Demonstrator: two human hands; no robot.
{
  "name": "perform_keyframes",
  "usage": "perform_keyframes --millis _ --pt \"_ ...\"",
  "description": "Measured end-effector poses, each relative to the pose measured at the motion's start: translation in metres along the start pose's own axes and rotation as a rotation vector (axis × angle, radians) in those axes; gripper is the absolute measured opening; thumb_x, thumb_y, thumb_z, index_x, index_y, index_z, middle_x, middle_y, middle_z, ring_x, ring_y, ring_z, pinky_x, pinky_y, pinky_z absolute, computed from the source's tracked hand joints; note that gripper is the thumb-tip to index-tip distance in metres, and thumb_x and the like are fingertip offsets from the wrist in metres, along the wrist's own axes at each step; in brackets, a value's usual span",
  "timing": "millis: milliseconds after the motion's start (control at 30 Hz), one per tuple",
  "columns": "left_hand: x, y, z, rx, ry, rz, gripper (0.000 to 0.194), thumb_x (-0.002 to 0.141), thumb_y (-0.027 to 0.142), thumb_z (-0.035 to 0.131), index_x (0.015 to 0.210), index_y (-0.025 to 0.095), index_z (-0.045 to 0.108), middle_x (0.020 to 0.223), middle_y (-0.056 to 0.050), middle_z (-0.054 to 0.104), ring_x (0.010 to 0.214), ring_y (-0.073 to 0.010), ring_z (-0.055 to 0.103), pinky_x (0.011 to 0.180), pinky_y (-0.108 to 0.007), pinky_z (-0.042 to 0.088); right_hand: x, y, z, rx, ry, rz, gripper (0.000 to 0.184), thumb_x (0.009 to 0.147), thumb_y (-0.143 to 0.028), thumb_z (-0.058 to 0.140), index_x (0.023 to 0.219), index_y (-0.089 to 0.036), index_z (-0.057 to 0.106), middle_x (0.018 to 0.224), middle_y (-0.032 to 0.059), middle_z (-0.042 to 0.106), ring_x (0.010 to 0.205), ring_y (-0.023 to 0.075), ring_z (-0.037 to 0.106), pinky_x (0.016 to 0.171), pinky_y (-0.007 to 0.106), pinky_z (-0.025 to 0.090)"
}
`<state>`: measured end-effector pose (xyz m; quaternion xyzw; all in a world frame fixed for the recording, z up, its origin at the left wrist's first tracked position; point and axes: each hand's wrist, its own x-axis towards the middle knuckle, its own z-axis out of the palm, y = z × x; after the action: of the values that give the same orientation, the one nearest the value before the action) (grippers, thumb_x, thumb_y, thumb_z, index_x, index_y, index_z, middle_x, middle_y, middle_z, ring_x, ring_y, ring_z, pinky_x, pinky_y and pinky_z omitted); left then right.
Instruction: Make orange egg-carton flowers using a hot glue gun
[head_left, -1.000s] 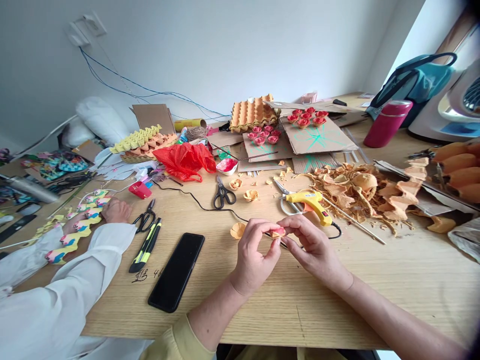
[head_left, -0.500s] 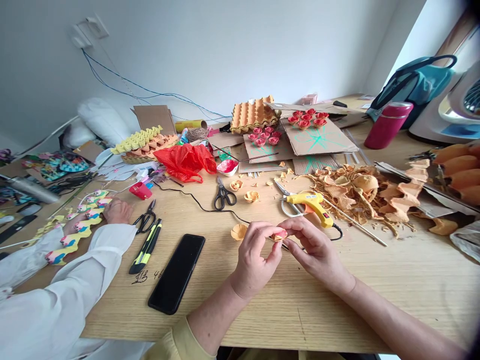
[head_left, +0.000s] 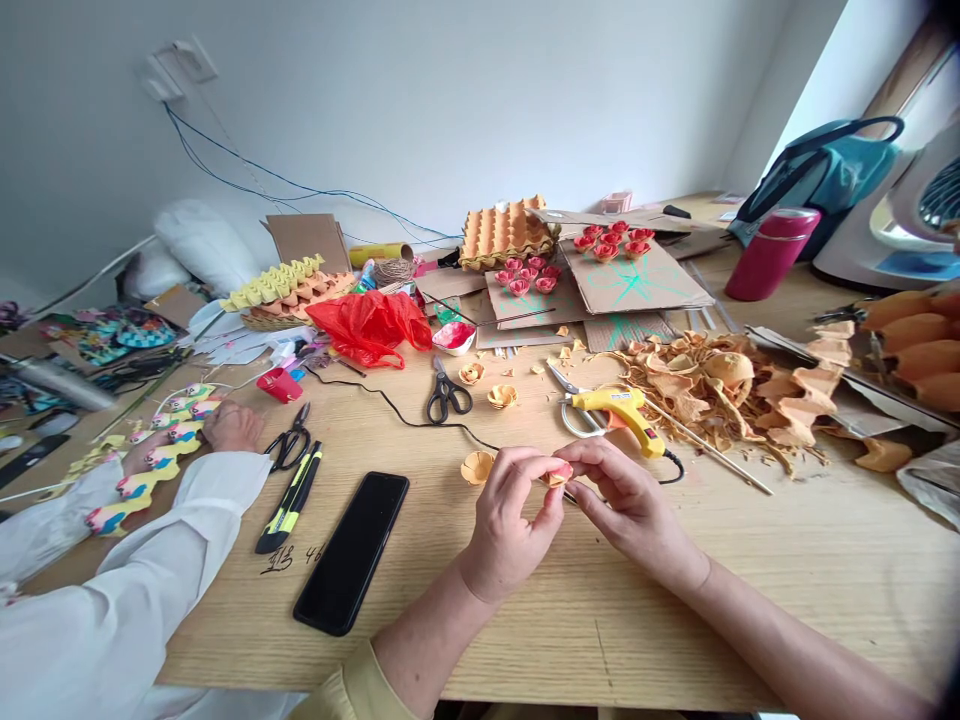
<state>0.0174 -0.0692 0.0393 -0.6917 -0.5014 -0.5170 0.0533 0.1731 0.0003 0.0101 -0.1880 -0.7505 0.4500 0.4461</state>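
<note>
Both my hands meet above the wooden table [head_left: 750, 580] and pinch one small orange-pink egg-carton flower piece [head_left: 556, 474]. My left hand [head_left: 510, 515] curls its fingers round the piece from the left. My right hand [head_left: 626, 500] grips it from the right with thumb and fingertips. A thin stick runs under the piece, mostly hidden by the hands. A loose orange paper cup [head_left: 476, 466] lies just left of my left hand. The yellow glue gun [head_left: 619, 410] rests right behind my right hand.
A black phone [head_left: 352, 550], a utility knife [head_left: 289, 497] and two pairs of black scissors [head_left: 448, 392] lie to the left. Another person's white sleeve [head_left: 150, 580] and hand [head_left: 232, 425] occupy the left edge. Carton scraps [head_left: 720, 385], egg trays [head_left: 506, 228], red flowers on cardboard [head_left: 611, 240] and a pink bottle [head_left: 771, 252] stand behind.
My fingers have shifted slightly on the flower piece, turning it between both hands. The view has dipped a little; nothing else has moved.
</note>
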Motion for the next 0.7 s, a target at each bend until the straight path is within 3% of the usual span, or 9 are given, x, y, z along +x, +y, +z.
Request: perform_keyframes --millis 700 --pt "-0.0011 -0.0012 -0.0012 -0.007 -0.015 0.029 0.032 0.090 0.003 0.059 0.115 0.021 0.060 0.100 -0.006 0.070 0.095 -0.0182 0.068 0.086 -0.033 0.060 0.0026 -0.0049 -0.0008 -0.021 0.002 -0.029 0.020 0.100 -0.024 0.059 0.118 -0.028 0.065 0.104 0.0064 0.068 0.097 0.0204 0.067 0.086 0.035 0.058"
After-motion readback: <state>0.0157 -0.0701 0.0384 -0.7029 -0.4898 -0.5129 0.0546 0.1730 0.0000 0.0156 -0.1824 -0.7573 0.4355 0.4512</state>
